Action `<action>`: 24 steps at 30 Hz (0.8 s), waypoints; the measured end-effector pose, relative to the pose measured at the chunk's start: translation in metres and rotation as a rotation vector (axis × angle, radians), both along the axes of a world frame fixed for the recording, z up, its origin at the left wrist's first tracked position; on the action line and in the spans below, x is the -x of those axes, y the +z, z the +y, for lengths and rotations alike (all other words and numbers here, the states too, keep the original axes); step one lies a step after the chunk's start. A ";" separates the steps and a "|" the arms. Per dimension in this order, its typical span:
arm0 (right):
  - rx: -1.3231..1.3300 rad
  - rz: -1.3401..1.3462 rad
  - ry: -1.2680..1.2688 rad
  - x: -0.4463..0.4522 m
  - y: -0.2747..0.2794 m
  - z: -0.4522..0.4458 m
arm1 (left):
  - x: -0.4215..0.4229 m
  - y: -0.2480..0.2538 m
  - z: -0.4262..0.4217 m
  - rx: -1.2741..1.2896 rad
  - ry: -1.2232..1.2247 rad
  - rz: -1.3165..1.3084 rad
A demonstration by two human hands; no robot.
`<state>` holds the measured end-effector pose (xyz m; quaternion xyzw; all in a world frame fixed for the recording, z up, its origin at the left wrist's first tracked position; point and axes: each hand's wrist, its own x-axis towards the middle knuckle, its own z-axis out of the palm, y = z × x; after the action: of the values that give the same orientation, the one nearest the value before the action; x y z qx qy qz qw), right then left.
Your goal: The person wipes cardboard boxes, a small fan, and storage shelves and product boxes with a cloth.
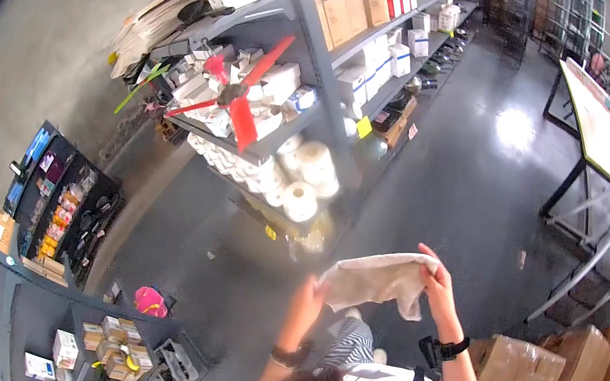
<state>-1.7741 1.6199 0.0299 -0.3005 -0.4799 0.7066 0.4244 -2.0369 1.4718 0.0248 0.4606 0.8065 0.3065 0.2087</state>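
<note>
A pale whitish cloth (375,280) is stretched between my two hands in front of my body. My left hand (309,296) is closed on the cloth's left end and looks slightly blurred. At the upper right corner, my right hand (432,272) pinches the cloth between thumb and fingers. The lower right part of the cloth hangs loose below that hand. Dark bands circle both wrists.
Metal shelving (319,56) with boxes and white rolls (300,201) stands ahead. A red fan-like blade (244,120) sits at its end. Cardboard boxes (520,376) are at the right, below a long table (594,126). Low shelves (53,298) stand at left.
</note>
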 end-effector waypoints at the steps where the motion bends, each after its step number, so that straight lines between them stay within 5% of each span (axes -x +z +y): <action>1: 0.016 0.032 0.067 0.013 0.001 0.023 | 0.008 -0.008 0.024 0.008 0.005 0.008; 7: -0.182 0.068 0.150 0.127 0.016 0.140 | 0.054 -0.013 0.171 -0.148 -0.108 -0.256; 14: -0.154 0.196 0.261 0.230 0.018 0.273 | 0.077 0.048 0.326 -0.531 -0.395 -0.053; 19: 0.147 0.202 0.589 0.277 0.030 0.342 | 0.111 0.066 0.353 -0.392 -0.207 -0.285; 21: -0.078 0.099 0.551 0.300 0.033 0.366 | 0.129 0.050 0.343 -0.474 -0.103 -0.633; 23: -0.165 -0.016 0.606 0.320 0.060 0.393 | 0.144 0.053 0.312 -0.696 0.317 -1.026; 24: -0.253 0.005 0.633 0.329 0.081 0.403 | 0.146 0.052 0.290 -0.875 0.422 -0.929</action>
<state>-2.1031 2.0224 0.1113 -0.0800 -0.6322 0.7390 0.2189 -2.1824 1.7619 0.0768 0.1556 0.5073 0.8055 0.2638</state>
